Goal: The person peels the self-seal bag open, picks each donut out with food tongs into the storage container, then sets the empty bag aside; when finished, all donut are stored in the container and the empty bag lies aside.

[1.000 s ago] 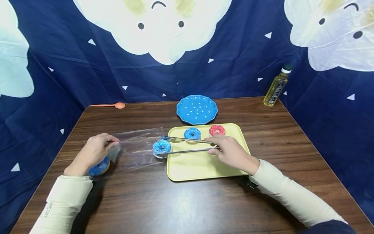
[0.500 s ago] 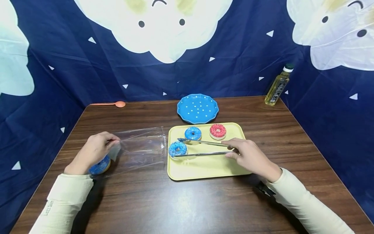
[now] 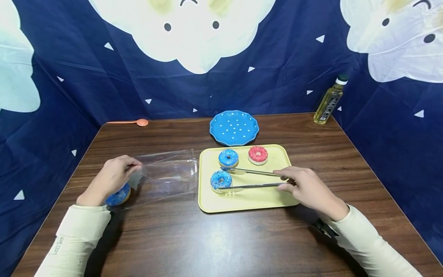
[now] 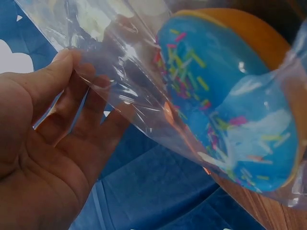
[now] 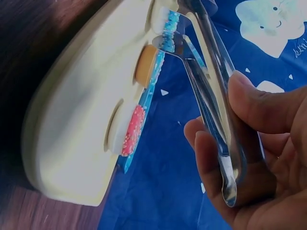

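Note:
On the left, my left hand (image 3: 111, 177) pinches the edge of a clear plastic bag (image 3: 169, 173) between thumb and finger. A blue-iced doughnut (image 4: 192, 115) with coloured sprinkles is inside the bag, partly covered by the hand in the head view. My right hand (image 3: 306, 188) grips metal tongs (image 3: 256, 172) over the yellow tray (image 3: 256, 202). The tong tips lie on either side of a blue sprinkled doughnut (image 3: 216, 178) at the tray's left; whether they squeeze it I cannot tell. Behind it on the tray are another blue doughnut (image 3: 223, 154) and a red one (image 3: 253, 156).
A blue dotted plate (image 3: 225, 132) stands just behind the tray. An orange spoon (image 3: 142, 122) lies at the table's back left. At the back right corner an oil bottle (image 3: 327, 104) stands near the dark blue curtain (image 3: 270, 92).
My right hand and the tongs have moved right, and the blue doughnut between the tips has gone from the bag's mouth onto the tray. The left hand has stayed put, still pinching the bag.

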### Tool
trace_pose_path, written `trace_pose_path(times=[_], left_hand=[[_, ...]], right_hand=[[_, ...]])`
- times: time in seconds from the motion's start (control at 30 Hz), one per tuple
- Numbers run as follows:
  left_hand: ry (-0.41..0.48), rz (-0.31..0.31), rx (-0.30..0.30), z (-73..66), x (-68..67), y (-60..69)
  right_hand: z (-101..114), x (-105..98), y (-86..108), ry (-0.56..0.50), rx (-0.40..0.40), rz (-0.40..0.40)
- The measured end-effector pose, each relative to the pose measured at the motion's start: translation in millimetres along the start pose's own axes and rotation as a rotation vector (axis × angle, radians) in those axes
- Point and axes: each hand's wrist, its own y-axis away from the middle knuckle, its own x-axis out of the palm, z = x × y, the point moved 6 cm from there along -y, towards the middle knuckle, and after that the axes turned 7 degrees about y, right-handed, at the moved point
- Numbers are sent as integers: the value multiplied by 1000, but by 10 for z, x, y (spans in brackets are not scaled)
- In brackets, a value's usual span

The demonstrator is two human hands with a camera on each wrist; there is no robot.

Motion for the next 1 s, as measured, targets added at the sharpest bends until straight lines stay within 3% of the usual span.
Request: trace_pose_path(times=[0.5,1.0], left_hand=[[9,18,-15,-8,-6,7],[-2,10,-5,-19,-5,-7]], right_hand=[[-111,-139,120,18,15,57],[-82,-265,159,43,-5,46]])
